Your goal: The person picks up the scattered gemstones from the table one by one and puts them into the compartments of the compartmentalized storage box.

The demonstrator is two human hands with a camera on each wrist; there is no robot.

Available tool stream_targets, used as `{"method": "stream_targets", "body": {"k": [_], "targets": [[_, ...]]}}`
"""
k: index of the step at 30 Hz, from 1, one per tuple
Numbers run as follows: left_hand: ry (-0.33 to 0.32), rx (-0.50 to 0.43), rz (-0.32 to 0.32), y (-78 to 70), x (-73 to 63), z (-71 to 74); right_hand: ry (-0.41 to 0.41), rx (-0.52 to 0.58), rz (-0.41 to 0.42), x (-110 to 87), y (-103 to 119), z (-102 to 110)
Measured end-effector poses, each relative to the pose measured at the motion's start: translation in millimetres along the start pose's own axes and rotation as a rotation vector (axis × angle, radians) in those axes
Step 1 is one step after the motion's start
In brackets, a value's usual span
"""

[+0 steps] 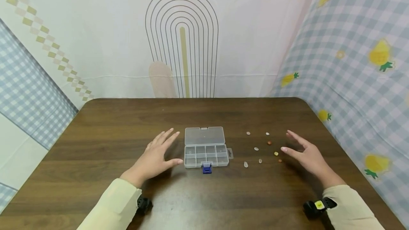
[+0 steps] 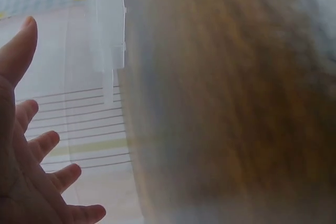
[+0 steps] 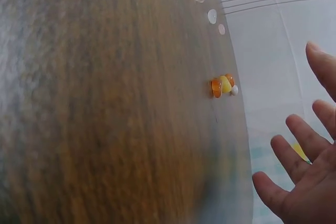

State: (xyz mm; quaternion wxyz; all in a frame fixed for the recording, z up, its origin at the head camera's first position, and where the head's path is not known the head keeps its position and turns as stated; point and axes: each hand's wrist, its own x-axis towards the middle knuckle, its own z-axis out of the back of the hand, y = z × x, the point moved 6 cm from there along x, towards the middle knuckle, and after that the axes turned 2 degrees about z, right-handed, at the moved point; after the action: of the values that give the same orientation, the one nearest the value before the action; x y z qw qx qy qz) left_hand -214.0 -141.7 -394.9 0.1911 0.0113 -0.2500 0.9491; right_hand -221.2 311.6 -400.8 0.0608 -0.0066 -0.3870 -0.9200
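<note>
A clear plastic compartment box (image 1: 195, 151) lies with its lid (image 1: 205, 136) folded back and a blue latch (image 1: 207, 169) at the front. My left hand (image 1: 153, 159) is spread to its left, thumb tip close to the box's side; whether they touch I cannot tell. Small polished stones lie scattered right of the box: several whitish ones, such as one near the front (image 1: 245, 164), a yellow stone (image 1: 276, 153) and two orange ones, the nearer orange stone (image 1: 279, 160) beside it. To their right my right hand (image 1: 311, 157) holds nothing, its fingers extended.
Everything lies on a brown wooden table (image 1: 223, 198). Behind it hangs a white cloth (image 1: 249, 45) with arch lines, and on the right a checked cloth (image 1: 351, 70) with pineapples. A hang tab (image 1: 230, 153) sticks out from the box's right side.
</note>
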Motion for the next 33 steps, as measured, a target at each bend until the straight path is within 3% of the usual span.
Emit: {"method": "stream_targets", "body": {"k": [14, 33], "targets": [[0.115, -0.061, -0.063, -14.2, 13.2, -12.1, 0.074, 0.000, -0.069, 5.6, -10.5, -5.8], [0.203, -0.026, -0.036, -13.1, 18.6, -23.4, 0.100, -0.081, -0.057, 11.5, -9.6, -16.1]]}}
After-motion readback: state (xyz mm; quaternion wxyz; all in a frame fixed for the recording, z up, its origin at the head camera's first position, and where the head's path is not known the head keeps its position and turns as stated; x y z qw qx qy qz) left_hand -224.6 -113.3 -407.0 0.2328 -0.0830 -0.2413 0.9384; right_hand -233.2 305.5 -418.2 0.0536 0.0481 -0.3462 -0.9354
